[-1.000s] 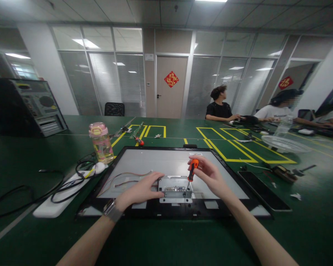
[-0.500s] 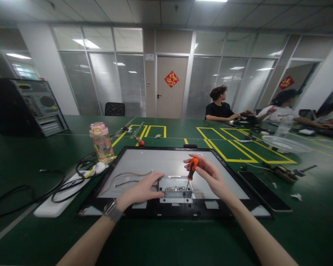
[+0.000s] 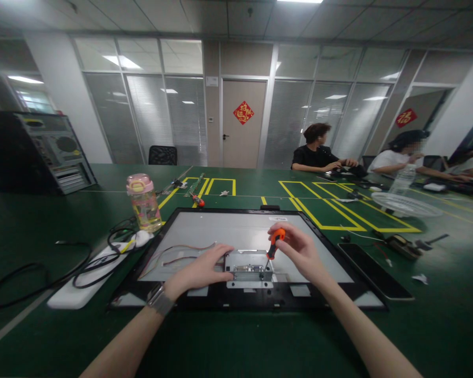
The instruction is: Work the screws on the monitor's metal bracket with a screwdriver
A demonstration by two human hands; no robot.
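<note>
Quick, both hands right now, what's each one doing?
Left hand: spread at the bracket's left end; whether it grips can't be told.
Right hand: closed on the screwdriver, tip pointing down at the bracket.

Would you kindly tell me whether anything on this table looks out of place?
Two untidy spots: the black cable lies in loose loops across the power strip, near the bottle, and a white scrap lies by the black slab like litter. No spill shows.

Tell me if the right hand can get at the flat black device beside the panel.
Likely yes: nothing visible blocks the right hand from the flat black device, though it holds the orange screwdriver.
</note>
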